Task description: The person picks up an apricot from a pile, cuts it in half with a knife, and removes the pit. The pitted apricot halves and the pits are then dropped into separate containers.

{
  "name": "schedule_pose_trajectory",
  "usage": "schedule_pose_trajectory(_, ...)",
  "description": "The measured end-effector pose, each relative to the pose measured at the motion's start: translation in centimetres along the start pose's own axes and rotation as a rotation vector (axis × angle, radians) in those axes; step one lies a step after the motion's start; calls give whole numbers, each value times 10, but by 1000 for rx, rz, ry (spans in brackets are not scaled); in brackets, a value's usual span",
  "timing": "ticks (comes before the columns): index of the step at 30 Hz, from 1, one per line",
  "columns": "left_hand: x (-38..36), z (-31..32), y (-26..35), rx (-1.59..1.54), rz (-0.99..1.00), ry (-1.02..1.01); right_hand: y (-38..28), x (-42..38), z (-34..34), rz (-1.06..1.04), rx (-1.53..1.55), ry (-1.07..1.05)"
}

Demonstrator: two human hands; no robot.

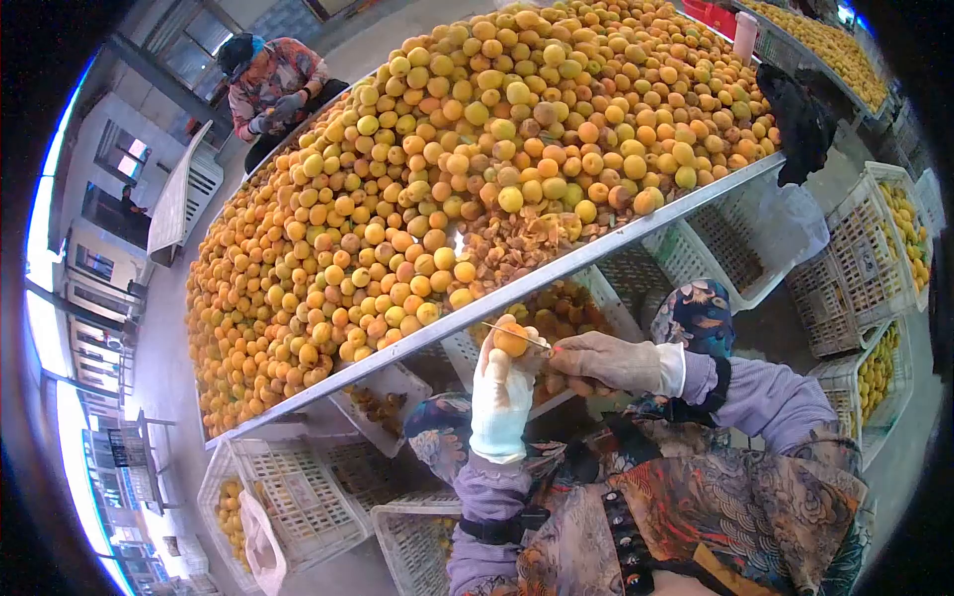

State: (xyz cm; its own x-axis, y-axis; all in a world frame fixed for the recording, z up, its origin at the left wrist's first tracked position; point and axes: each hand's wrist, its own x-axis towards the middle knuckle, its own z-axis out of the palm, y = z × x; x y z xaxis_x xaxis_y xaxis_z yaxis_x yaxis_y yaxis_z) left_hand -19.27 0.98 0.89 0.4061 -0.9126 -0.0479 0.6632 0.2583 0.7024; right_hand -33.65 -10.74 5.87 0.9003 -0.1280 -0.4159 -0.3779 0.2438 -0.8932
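My left hand [504, 385], in a white glove, holds up an orange apricot [511, 339] near the table's metal edge. In a beige glove, my right hand [608, 363] is closed round a small knife [535, 343]. The thin blade lies across the apricot, and my right fingers hide the handle. Just beyond both hands rises a large heap of whole apricots [397, 219]. A pile of split, brownish apricot pieces [512, 243] lies at the near edge of that heap. Below my hands, a crate [608, 303] contains more cut pieces, partly hidden by my gloves.
The table's metal rim [497, 303] runs diagonally in front of me. White plastic crates [298, 492] stand at lower left, and more crates [845, 268] with apricots at right. A black cloth [795, 124] hangs from the table corner. Another person [278, 84] sits across the heap.
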Motion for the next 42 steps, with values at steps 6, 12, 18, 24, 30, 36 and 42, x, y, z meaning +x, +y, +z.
schedule_pose_trajectory(6, 2, 2, -9, -16, 101, -42, 10, 2, 10, -78, 157, 5)
schedule_pose_trajectory(12, 0, 2, -17, -33, 8, 41, 36, 11, 12, -108, 189, 26)
schedule_pose_trajectory(18, 10, 7, 1, 512, 187, 33, 11, 3, 10, -81, 156, 42)
schedule_pose_trajectory(24, 7, 23, -5, 478, 82, 156, 27, 19, 25, -203, 212, 153)
schedule_pose_trajectory(30, 12, 13, -12, 390, 51, 141, 28, 13, 24, -83, 286, 160)
schedule_pose_trajectory(36, 15, 21, -10, 500, 69, 187, 28, 17, 22, -54, 226, 189)
schedule_pose_trajectory(42, 14, 23, -16, 209, -68, 244, 43, 21, 28, -166, 258, 196)
